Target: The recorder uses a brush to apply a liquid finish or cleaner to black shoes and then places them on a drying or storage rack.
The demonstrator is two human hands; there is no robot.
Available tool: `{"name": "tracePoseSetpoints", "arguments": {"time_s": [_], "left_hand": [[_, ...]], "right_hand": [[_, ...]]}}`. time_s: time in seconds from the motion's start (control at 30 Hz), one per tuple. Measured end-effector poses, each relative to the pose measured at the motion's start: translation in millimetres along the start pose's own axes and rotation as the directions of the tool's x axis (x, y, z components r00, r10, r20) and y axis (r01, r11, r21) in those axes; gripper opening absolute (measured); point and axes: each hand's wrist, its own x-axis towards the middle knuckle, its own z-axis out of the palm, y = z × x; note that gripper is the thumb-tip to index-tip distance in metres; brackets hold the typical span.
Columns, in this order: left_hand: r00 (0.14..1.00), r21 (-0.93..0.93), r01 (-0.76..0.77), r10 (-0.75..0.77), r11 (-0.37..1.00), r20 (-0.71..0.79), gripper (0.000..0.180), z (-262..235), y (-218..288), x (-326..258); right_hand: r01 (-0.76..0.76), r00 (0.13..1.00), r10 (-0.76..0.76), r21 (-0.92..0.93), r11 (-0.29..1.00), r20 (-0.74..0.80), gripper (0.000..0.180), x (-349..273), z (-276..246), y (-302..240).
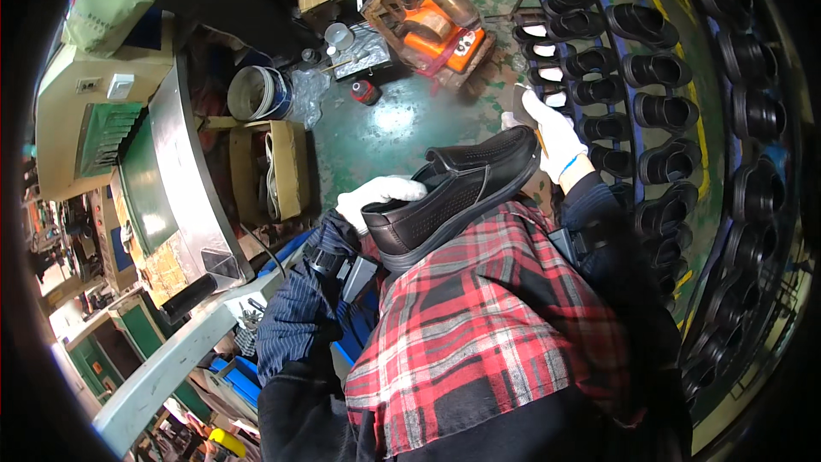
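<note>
A black slip-on leather shoe [462, 192] lies slantwise over my lap, its toe toward the upper right. My left hand [376, 199], in a white glove, grips it at the heel end, with the fingers over the opening's rim. Beside the toe is my right hand [554, 133], also white-gloved. It is closed round a small flat tool [519, 108], grey-brown with a thin orange-brown part showing below; its kind I cannot make out. A red plaid cloth [479, 308] covers my lap under the shoe.
Racks of black shoes [657, 70] stand along the right. On the left is a machine with a metal-edged table [184, 154]. Ahead on the green floor are a bucket [259, 92], a cardboard box [289, 169], a small red-and-black bottle [365, 92] and an orange machine [453, 44].
</note>
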Motion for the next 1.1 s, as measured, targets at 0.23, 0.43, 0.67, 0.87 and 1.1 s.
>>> {"name": "tracePoseSetpoints", "arguments": {"time_s": [0.23,0.43,0.67,0.87,1.1], "left_hand": [[0.894,0.569,-0.422,0.219,0.706,0.392,0.034,-21.7,13.7,15.9],[0.854,0.203,-0.157,0.030,0.967,0.519,0.028,-41.5,-22.3,46.2],[0.780,0.048,0.472,-0.443,0.880,0.441,0.020,37.3,14.0,83.5],[0.713,0.501,0.339,-0.564,0.797,0.416,0.041,67.9,-19.9,92.2],[0.915,0.897,-0.399,-0.140,-0.191,0.378,0.067,186.1,-72.2,36.5]], "right_hand": [[0.133,0.987,-0.129,0.033,0.991,-0.097,0.029,-25.0,-2.1,8.6],[0.462,0.772,-0.628,-0.595,0.658,-0.096,0.022,-109.0,18.9,10.8],[-0.011,0.446,-0.805,-0.902,0.431,-0.390,0.046,-189.2,-86.0,64.2],[0.336,0.430,-0.900,-0.912,0.236,-0.074,0.035,-256.9,-96.6,73.3],[0.209,0.565,-0.752,-0.823,0.529,-0.340,0.049,-315.0,-140.4,149.8]]}}
